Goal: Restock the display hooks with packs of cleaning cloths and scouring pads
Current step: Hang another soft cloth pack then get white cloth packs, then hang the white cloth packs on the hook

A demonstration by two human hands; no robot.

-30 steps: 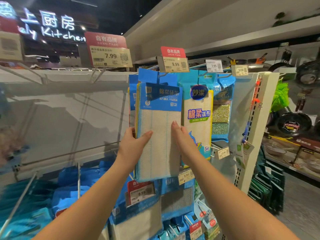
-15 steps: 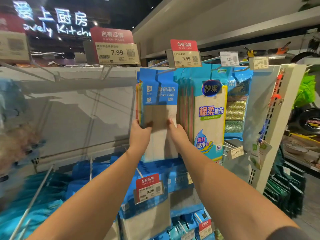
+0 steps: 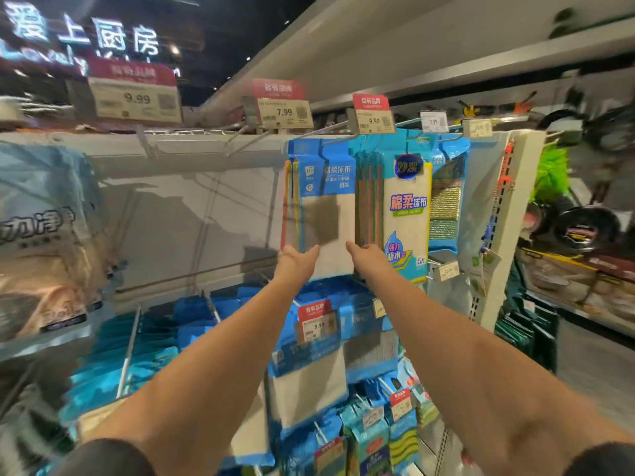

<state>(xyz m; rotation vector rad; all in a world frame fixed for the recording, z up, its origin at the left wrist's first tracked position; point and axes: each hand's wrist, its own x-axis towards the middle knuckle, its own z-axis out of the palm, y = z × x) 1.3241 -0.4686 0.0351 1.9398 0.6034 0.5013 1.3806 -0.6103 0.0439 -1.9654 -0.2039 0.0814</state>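
Reaching up with both arms, you are touching the cloth pack (image 3: 326, 214) hanging on its hook (image 3: 330, 139): left hand (image 3: 294, 261) and right hand (image 3: 367, 254) are pressing straight, close-set fingers against its lower part, beside the yellow pack (image 3: 407, 214).

Both hands (image 3: 330, 261) outstretched, fingers straight

Two hands (image 3: 295, 261), five price tags (image 3: 372, 115) overhead.

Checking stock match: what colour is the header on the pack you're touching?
Blue header with white lettering, over a whitish cloth; head view.
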